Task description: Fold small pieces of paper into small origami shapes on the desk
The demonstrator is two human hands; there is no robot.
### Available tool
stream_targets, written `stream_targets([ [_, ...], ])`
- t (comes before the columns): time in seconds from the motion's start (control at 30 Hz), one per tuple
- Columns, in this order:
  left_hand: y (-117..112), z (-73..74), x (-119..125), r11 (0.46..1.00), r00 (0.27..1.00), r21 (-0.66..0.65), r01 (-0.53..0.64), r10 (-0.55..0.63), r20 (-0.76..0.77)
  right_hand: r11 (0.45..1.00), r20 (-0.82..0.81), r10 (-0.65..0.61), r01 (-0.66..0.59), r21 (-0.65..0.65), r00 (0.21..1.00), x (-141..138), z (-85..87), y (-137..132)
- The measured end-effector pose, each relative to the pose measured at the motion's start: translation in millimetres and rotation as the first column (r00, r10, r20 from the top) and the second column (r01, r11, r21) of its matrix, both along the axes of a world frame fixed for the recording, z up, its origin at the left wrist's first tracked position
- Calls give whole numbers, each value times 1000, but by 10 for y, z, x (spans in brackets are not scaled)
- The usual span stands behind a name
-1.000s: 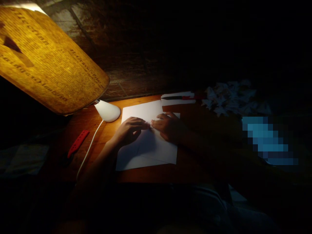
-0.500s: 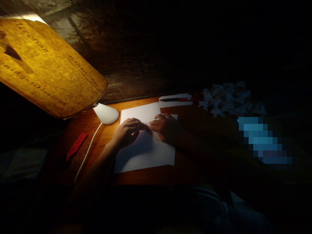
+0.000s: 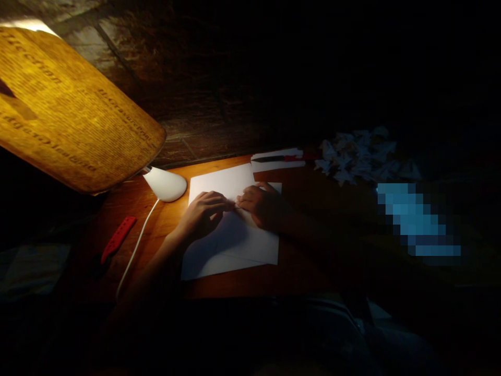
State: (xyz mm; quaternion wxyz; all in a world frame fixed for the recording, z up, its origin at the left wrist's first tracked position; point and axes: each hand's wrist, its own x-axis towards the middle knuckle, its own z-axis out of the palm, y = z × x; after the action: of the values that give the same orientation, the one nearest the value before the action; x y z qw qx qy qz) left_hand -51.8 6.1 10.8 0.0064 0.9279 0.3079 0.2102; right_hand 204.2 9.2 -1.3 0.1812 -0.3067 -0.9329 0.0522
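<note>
White paper sheets (image 3: 230,256) lie overlapped on a wooden table, lit by the lamp. My left hand (image 3: 205,209) is over the sheets, its fingers bent and the tips drawn together. Facing it from the right, my right hand (image 3: 262,203) is curled, mostly in shadow. The fingertips of both hands nearly meet above the paper. Whatever is pinched between them is small and too dark to make out. Shadow from the hands falls across the lower part of the sheets.
A lamp with a print-covered shade (image 3: 78,115) and white base (image 3: 166,184) stands at left, its white cord (image 3: 136,248) running forward. A red-handled tool (image 3: 118,239) lies beside it. Behind the sheets are white paper strips (image 3: 274,166), a dark-bladed knife (image 3: 272,159) and a pile of folded paper pieces (image 3: 356,154).
The whole view has shifted slightly, with things appearing a little further left. Both hands keep nearly the same pose over the paper, fingertips still together.
</note>
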Motion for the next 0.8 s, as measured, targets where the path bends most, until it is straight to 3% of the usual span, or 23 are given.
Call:
stream_targets([
  [0.47,35,28,-191,968,998,-249,-43,30,-56,996,78,34,-27,-83,996,166,-63,32],
  [0.8,-24,54,-64,978,997,-200,-54,42,-64,1000,-5,21,-21,-9,1000,127,-43,30],
])
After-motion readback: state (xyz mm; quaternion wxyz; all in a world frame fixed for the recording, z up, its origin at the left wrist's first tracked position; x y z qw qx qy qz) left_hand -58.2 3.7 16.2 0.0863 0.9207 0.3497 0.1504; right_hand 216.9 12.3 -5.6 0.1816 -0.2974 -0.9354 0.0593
